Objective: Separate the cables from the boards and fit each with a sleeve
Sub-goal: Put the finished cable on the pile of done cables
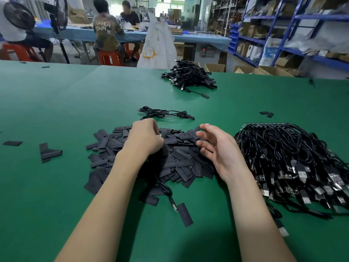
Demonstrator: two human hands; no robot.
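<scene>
While the left hand (pixel 145 138) rests knuckles-up on the pile of black sleeves (pixel 181 157), its fingers (pixel 151 125) are curled tight around a small board end (pixel 158 135) that shows only as a glint beside them, with a black cable (pixel 166 190) trailing back under the wrist. Just right of it, the right hand (pixel 221 150) hovers over the same pile, its fingers (pixel 205 143) spread, loosely bent and holding nothing. Further right on the green table (pixel 56 103) lies the heap of cables on boards (pixel 294 163), and beyond the fingers lie a small sleeved bunch (pixel 164 113) and a larger far pile (pixel 188 76).
</scene>
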